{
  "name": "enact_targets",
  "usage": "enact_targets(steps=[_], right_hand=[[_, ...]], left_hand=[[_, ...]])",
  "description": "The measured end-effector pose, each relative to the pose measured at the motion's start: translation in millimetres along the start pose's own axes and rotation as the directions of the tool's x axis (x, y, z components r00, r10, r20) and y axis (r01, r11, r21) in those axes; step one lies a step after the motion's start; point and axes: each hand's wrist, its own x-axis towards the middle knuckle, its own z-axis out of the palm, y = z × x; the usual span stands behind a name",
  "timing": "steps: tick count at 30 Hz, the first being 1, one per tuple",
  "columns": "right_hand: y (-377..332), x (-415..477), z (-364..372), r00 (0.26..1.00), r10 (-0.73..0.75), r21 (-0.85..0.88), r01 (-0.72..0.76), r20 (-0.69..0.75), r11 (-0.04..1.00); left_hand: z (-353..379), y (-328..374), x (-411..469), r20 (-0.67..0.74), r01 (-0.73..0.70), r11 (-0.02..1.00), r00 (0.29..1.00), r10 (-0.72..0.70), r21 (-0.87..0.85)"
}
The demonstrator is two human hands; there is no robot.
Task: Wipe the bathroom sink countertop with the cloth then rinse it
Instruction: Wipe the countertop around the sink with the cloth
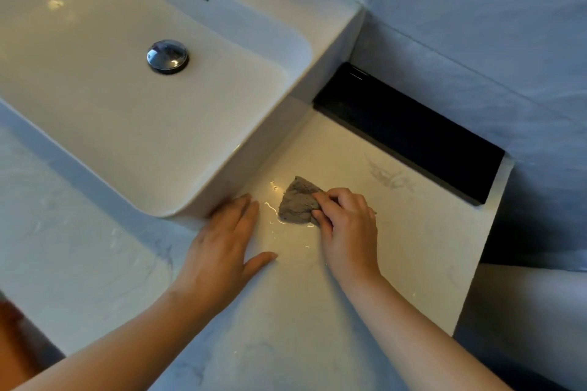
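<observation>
Sink [254, 124]: white basin w/ chrome drain plug [167, 56], sitting on marble countertop [79, 251].
Left hand [222, 251]: lying flat, fingers spread, gripping nothing, at sink's front-right corner.
Cloth [297, 200]: grey, bunched, lying on wet countertop just right of sink.
Right hand [347, 225]: pinching cloth's right edge, pressing down.
Black ledge [413, 133]: running behind, right of sink.

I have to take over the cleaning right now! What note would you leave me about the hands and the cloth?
Right hand: gripping the grey cloth, pressed on the counter right of the sink.
Left hand: flat on the counter by the sink's corner, holding nothing.
Done: wiping is under way; wet streaks shine beside the cloth.
Left: wipe the rest of the counter, then rinse the cloth in the sink. No water is visibly running.
</observation>
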Motion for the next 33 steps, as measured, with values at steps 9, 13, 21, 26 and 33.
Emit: enact_targets(steps=[9, 13, 21, 26, 33], right_hand=[[3, 57, -23, 0.999, -0.031, 0.111, 0.033, -0.017, 0.993], [7, 129, -7, 0.996, 0.036, 0.041, -0.033, -0.080, 0.999], [-2, 126, 30, 0.992, 0.098, -0.010, -0.099, -0.079, 0.995], [-14, 101, 31, 1.000, -0.002, 0.022, 0.002, -0.006, 1.000], [-30, 70, 32, 0.995, -0.093, 0.052, 0.092, 0.030, 0.994]], left_hand=[[16, -12, -22, 0.078, 0.017, 0.999, 0.997, -0.019, 0.027], [17, -12, -22, 0.066, 0.026, 0.999, 0.997, -0.027, 0.024], [16, -12, -22, 0.080, 0.028, 0.998, 0.996, -0.033, 0.061], [14, -12, -22, 0.085, 0.022, 0.997, 0.996, -0.028, 0.068], [3, -22, -33, 0.021, -0.030, 0.997, 0.999, 0.031, -0.073]])
